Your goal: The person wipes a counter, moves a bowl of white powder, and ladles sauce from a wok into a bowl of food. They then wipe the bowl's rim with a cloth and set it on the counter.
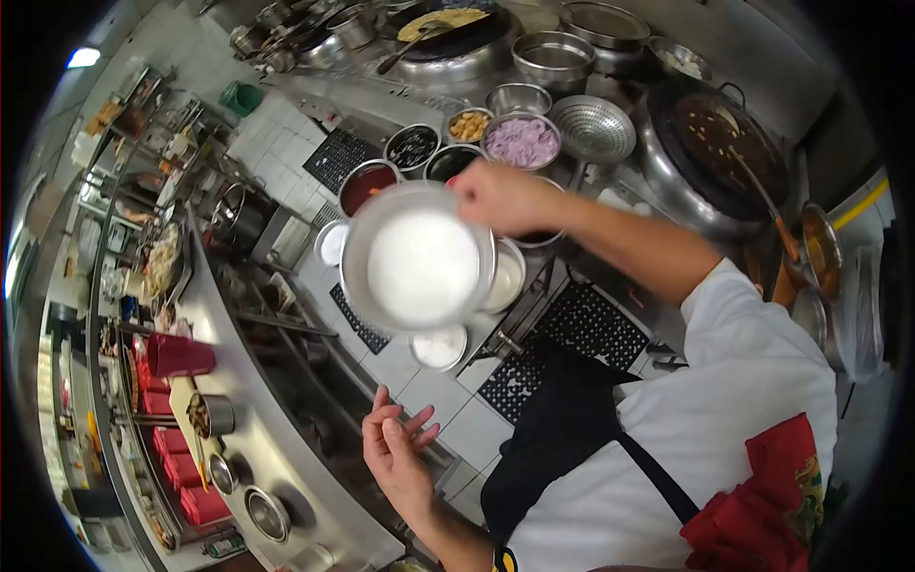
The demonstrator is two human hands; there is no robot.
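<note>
My right hand (505, 198) is closed on the edge of a round metal pot (355, 257), which it holds above the row of bowls. Smooth white contents (424, 267) fill the pot's middle, and its rim is blurred. Lower down, my left hand (398, 459) is in the air with fingers apart and holds nothing. Around the pot are a container of red sauce (368, 188), a bowl of white powder (439, 349), a bowl of chopped purple onion (521, 141) and a pale-filled container (505, 276) partly hidden behind it.
Along the stove stand a large wok (710, 143) of brown sauce with a ladle, a perforated strainer (593, 129) and another wok (457, 48). A steel counter (315, 486) runs on the left with small metal bowls. Black perforated mats (572, 338) lie on the tiled floor.
</note>
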